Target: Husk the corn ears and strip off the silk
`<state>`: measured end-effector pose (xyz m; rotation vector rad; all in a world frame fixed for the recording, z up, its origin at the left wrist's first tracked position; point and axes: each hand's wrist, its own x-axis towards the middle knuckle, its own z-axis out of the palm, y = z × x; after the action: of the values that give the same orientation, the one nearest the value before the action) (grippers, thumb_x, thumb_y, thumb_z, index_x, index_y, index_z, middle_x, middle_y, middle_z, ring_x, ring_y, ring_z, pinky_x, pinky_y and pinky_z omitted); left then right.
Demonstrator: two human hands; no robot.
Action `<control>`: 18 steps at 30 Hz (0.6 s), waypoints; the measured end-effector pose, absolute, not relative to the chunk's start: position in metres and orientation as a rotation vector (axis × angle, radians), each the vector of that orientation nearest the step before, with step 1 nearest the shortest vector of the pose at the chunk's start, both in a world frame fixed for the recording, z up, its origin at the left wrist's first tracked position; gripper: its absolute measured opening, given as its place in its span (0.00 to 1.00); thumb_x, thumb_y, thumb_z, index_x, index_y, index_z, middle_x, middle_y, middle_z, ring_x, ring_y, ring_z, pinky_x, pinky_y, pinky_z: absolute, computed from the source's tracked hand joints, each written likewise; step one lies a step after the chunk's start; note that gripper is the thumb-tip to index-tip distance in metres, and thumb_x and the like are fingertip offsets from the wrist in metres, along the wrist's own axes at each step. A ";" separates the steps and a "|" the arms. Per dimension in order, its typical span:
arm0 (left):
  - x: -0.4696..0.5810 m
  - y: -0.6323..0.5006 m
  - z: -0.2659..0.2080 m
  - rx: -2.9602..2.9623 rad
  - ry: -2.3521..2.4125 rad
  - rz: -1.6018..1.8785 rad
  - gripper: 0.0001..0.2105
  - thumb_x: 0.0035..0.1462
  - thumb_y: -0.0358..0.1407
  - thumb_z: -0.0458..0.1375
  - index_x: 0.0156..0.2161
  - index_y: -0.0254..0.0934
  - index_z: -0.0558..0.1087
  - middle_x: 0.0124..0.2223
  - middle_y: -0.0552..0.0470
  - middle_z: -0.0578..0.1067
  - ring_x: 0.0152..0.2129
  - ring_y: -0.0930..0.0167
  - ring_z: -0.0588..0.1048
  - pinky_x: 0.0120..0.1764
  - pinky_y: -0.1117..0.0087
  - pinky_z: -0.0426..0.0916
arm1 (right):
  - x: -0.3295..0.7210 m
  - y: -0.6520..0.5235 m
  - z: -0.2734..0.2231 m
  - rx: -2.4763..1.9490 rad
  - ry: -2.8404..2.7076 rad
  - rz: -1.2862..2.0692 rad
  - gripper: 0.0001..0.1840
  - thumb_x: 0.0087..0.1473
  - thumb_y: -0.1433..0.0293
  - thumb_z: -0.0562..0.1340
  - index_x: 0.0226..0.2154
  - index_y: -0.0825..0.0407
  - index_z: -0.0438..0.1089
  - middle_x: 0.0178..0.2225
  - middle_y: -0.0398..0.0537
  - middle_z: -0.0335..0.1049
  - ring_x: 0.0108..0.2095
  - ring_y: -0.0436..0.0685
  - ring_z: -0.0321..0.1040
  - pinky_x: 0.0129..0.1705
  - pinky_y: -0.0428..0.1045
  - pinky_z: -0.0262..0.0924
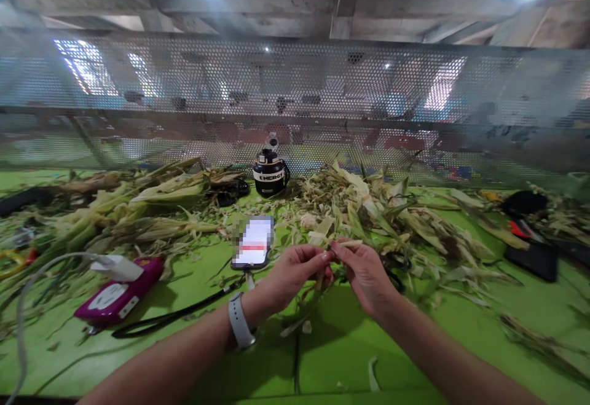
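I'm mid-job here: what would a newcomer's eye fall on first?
Probably the left hand and right hand, meeting mid-frame, a pale strip at the right one's fingers. Next, the lit phone just left of them and the magenta socket block further left. Behind, a black bottle marked ENERGY stands between heaps of leaves on the bright green table.

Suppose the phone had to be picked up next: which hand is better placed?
Probably the left hand: it is nearer the phone, while the right hand is farther across. Both seem busy at a pale strip.
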<state>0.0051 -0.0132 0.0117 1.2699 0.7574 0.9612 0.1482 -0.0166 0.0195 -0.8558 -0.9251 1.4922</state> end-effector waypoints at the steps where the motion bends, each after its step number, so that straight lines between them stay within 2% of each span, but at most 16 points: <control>1: 0.005 -0.013 0.012 1.377 0.801 0.981 0.17 0.52 0.47 0.60 0.27 0.32 0.72 0.23 0.52 0.73 0.19 0.77 0.67 0.25 0.75 0.61 | 0.148 -0.016 0.018 -0.862 -0.925 1.470 0.18 0.33 0.61 0.73 0.24 0.54 0.70 0.22 0.43 0.70 0.23 0.50 0.64 0.24 0.46 0.60; 6: 0.006 -0.013 0.005 1.962 1.054 1.089 0.15 0.61 0.39 0.49 0.27 0.34 0.70 0.25 0.51 0.73 0.22 0.74 0.68 0.28 0.73 0.62 | 0.146 -0.013 0.009 -0.895 -0.951 1.324 0.17 0.34 0.59 0.72 0.23 0.54 0.71 0.24 0.44 0.71 0.26 0.51 0.65 0.32 0.48 0.61; 11: 0.005 -0.013 -0.002 2.443 1.220 1.063 0.11 0.60 0.31 0.46 0.31 0.36 0.68 0.26 0.49 0.72 0.22 0.72 0.65 0.27 0.70 0.59 | 0.147 -0.011 0.006 -0.972 -0.998 1.230 0.17 0.34 0.58 0.72 0.23 0.53 0.72 0.25 0.45 0.71 0.31 0.55 0.66 0.37 0.50 0.62; 15: 0.005 -0.014 0.001 2.339 1.231 1.027 0.12 0.60 0.31 0.45 0.27 0.37 0.66 0.24 0.51 0.69 0.20 0.73 0.64 0.26 0.71 0.57 | 0.148 -0.010 0.004 -1.043 -1.074 1.141 0.18 0.33 0.58 0.72 0.23 0.54 0.72 0.24 0.44 0.70 0.29 0.54 0.65 0.34 0.49 0.61; 18: 0.006 -0.013 0.003 2.085 1.181 1.034 0.13 0.61 0.33 0.45 0.24 0.37 0.62 0.21 0.54 0.66 0.19 0.74 0.63 0.24 0.72 0.56 | 0.148 -0.009 0.000 -1.080 -1.170 1.012 0.17 0.35 0.58 0.71 0.24 0.54 0.72 0.27 0.45 0.70 0.31 0.54 0.65 0.34 0.49 0.60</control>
<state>0.0058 -0.0134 0.0028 2.0846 1.1811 1.0345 0.1485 -0.0089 0.0004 -1.0799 -1.1695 1.0115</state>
